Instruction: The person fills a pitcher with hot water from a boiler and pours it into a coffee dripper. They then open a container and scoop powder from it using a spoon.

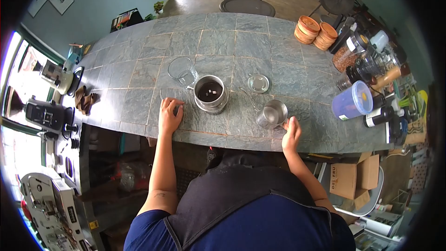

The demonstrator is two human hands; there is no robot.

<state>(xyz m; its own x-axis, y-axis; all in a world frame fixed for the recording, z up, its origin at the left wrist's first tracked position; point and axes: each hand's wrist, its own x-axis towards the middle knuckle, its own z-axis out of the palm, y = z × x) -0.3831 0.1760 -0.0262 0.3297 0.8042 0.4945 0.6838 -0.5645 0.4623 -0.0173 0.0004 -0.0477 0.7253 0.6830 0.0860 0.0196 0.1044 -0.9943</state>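
On the tiled counter, my left hand [171, 115] rests with its fingers loosely bent, holding nothing, left of a metal pot [210, 95] with dark liquid inside. Behind that pot stands an empty clear glass vessel [182, 71]. My right hand [291, 131] is at the handle side of a small metal pitcher [272, 114]; its fingers touch the handle, and whether they close round it is hard to see. A round glass lid or dish [258, 83] lies behind the pitcher. A thin spoon [249, 98] lies beside the pitcher.
Stacked terracotta-coloured dishes [307, 29] stand at the back right. Along the right are a jar of beans [348, 55] and a blue-lidded tub [352, 101]. A brown cloth [85, 100] and grinders [46, 115] are at the left. An open cardboard box [353, 176] sits below right.
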